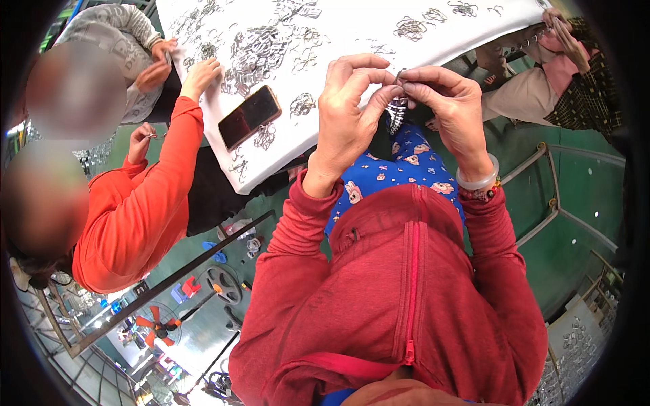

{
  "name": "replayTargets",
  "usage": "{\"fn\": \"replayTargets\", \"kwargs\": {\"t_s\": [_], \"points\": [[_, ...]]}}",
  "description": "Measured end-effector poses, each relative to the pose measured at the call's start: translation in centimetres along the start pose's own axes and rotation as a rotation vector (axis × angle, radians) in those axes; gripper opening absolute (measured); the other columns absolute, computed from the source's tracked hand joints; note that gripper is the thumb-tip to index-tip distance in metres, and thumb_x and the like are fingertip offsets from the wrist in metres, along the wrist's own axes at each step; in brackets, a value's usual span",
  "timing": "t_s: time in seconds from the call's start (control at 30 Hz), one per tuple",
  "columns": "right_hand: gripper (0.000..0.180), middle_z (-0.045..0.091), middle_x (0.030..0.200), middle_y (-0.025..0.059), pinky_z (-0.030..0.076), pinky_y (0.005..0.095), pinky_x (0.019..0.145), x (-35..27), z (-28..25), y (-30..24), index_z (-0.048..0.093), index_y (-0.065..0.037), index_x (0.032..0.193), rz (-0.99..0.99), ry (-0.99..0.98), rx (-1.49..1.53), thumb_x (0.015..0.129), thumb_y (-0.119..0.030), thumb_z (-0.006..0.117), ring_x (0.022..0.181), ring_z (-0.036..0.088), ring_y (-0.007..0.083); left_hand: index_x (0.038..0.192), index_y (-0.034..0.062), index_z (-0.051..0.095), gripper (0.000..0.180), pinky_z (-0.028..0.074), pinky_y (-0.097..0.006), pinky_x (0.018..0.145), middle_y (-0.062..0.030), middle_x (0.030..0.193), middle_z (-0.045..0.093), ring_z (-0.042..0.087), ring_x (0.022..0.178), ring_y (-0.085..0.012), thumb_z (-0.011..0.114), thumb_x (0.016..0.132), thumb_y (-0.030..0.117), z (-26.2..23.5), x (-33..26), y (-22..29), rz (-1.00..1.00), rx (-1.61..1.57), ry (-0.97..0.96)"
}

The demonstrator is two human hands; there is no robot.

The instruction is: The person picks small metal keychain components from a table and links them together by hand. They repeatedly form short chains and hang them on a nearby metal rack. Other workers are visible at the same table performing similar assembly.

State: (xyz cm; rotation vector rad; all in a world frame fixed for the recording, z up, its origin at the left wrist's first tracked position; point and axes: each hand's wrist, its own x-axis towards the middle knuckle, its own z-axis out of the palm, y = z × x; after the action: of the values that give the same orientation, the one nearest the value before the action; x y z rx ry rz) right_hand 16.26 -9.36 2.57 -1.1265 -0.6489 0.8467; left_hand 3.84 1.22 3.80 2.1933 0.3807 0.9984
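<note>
Above the near edge of the white table, my left hand [347, 103] and my right hand [452, 103] meet fingertip to fingertip. Between them they pinch a small, thin, dark curved metal piece [400, 74]; its exact kind is too small to tell. Thumbs and forefingers of both hands are closed on it. A white bangle [482, 177] and a beaded bracelet circle my right wrist. Just below the fingers shows a striped black-and-white thing [396, 116], partly hidden by them.
Loose metal pieces [257, 51] lie heaped on the white table [365, 44]. A phone [249, 117] rests near its left edge. A person in orange [139, 210] reaches over from the left, beside one in grey [118, 30]. Another person [542, 88] sits at the right. Metal frames [552, 183] stand behind.
</note>
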Motion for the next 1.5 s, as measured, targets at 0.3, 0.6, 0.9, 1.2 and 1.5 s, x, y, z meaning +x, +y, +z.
{"fn": "replayTargets", "kwargs": {"t_s": [0.3, 0.6, 0.9, 1.2, 1.5], "points": [[0.017, 0.061, 0.086, 0.0069, 0.047, 0.0216, 0.062, -0.7, 0.0, -1.1, 0.068, 0.002, 0.09, -0.087, -0.094, -0.119, 0.076, 0.01, 0.063, 0.071, 0.06, 0.0113, 0.093, 0.0016, 0.057, 0.017, 0.05, -0.029, 0.074, -0.0105, 0.089, 0.062, 0.061, 0.082, -0.0192, 0.063, 0.08, -0.005, 1.5, -2.0, -0.3, -0.062, -0.456, 0.07], [0.019, 0.062, 0.081, 0.0091, 0.048, 0.0242, 0.063, 15.0, 0.1, 4.7, 0.065, 0.004, 0.1, 0.054, -0.256, -0.35, 0.087, -0.004, 0.054, 0.069, 0.059, 0.0149, 0.09, 0.0027, 0.058, 0.026, 0.052, -0.03, 0.068, -0.0097, 0.085, 0.063, 0.062, 0.082, -0.0233, 0.066, 0.069, -0.012, 0.8, -2.8, -2.0, 0.083, -0.343, 0.135], [0.029, 0.059, 0.098, 0.0177, 0.046, 0.0396, 0.084, 25.8, 5.4, 13.9, 0.059, 0.002, 0.104, -0.66, -0.603, -1.259, 0.077, 0.005, 0.048, 0.097, 0.053, 0.034, 0.087, 0.0026, 0.058, 0.014, 0.047, -0.037, 0.077, -0.0079, 0.084, 0.064, 0.062, 0.079, -0.0246, 0.066, 0.075, -0.001, 0.4, -3.5, -2.3, -0.017, -0.358, 0.154], [0.013, 0.061, 0.075, 0.0143, 0.049, 0.0316, 0.061, 20.1, 1.6, 8.3, 0.061, 0.005, 0.09, -0.298, -0.35, -0.938, 0.078, -0.001, 0.061, 0.062, 0.061, 0.0247, 0.087, 0.0027, 0.062, 0.018, 0.05, -0.032, 0.069, -0.0097, 0.083, 0.064, 0.061, 0.08, -0.0224, 0.066, 0.073, -0.007, 0.7, -4.8, -3.0, -0.089, -0.414, 0.187], [0.014, 0.066, 0.083, 0.0079, 0.049, 0.0213, 0.063, 3.0, 0.5, -0.3, 0.065, 0.006, 0.09, -0.032, -0.124, -0.353, 0.077, 0.008, 0.063, 0.068, 0.06, 0.0102, 0.089, 0.0045, 0.061, 0.018, 0.047, -0.031, 0.069, -0.0059, 0.083, 0.064, 0.06, 0.078, -0.0203, 0.068, 0.074, -0.001, 1.4, -3.7, -3.3, -0.085, -0.248, 0.149]]}}
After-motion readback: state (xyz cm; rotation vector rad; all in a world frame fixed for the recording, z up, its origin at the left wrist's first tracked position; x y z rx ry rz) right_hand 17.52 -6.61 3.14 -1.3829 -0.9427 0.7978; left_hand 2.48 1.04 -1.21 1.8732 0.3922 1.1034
